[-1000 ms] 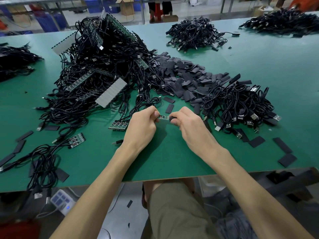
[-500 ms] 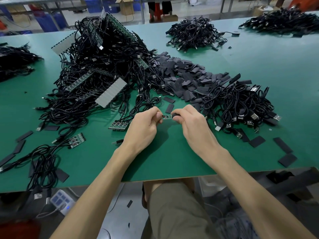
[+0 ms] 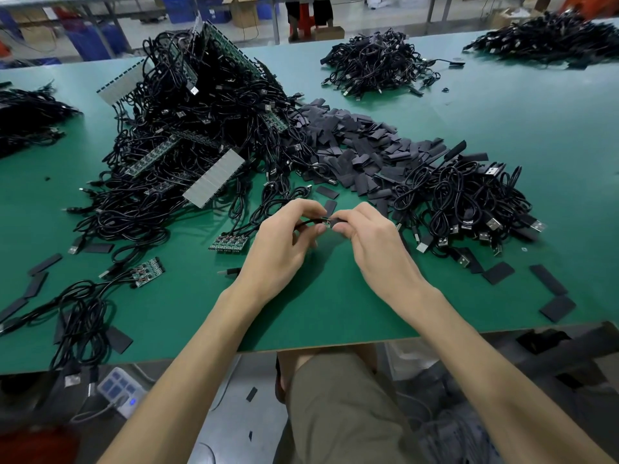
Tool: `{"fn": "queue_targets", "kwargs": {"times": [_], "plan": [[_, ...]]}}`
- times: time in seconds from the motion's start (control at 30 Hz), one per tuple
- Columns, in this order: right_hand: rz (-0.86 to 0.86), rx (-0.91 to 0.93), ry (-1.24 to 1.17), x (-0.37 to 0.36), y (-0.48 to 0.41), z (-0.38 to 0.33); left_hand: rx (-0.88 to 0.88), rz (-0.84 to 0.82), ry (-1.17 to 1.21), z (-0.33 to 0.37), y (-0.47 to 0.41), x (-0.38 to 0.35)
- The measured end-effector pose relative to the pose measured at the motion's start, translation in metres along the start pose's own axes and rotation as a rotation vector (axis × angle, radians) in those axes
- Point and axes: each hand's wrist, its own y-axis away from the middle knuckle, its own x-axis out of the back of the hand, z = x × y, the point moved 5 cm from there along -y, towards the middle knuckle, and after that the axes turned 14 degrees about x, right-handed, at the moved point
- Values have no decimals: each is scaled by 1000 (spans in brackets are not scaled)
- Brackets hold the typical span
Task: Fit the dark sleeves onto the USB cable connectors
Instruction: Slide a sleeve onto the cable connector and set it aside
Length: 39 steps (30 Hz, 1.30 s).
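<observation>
One small connector (image 3: 326, 224) held just above tabletop (image 3: 301, 313), between fingertips of both hands. Left hand (image 3: 281, 244) pinches its black cable (image 3: 303, 222); right hand (image 3: 375, 242) pinches connector from other side - sleeve there too hidden to tell. Beyond: heap of dark sleeves (image 3: 361, 145), tangled cable pile (image 3: 201, 128) at left, coiled cables (image 3: 469, 202) at right.

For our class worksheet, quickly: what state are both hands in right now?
Left hand: closed, pinching the cable near its end.
Right hand: closed, pinching what looks like a dark sleeve.
</observation>
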Motion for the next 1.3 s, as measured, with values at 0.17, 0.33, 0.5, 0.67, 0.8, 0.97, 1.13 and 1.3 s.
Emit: {"fn": "queue_targets", "kwargs": {"times": [0.17, 0.33, 0.5, 0.67, 0.8, 0.97, 1.13, 1.3], "plan": [[25, -4, -30, 0, 1, 1, -55, 117, -28, 4, 3, 8], [19, -8, -65, -2, 2, 5, -106, 134, -28, 7, 5, 8], [-11, -5, -118, -5, 2, 7, -132, 139, -29, 11, 8, 8], [-44, 15, -149, -7, 1, 4, -141, 134, -51, 13, 8, 7], [-52, 4, -172, -6, 1, 4, -127, 130, -23, 11, 8, 9], [-1, 4, -152, -4, 0, 3, -55, 96, 45, 5, 3, 9], [28, -20, -119, -3, 1, 6, -49, 78, 23, 4, 2, 7], [-32, 16, -103, -9, 2, 6, -39, 86, 35, 5, 4, 9]]}}
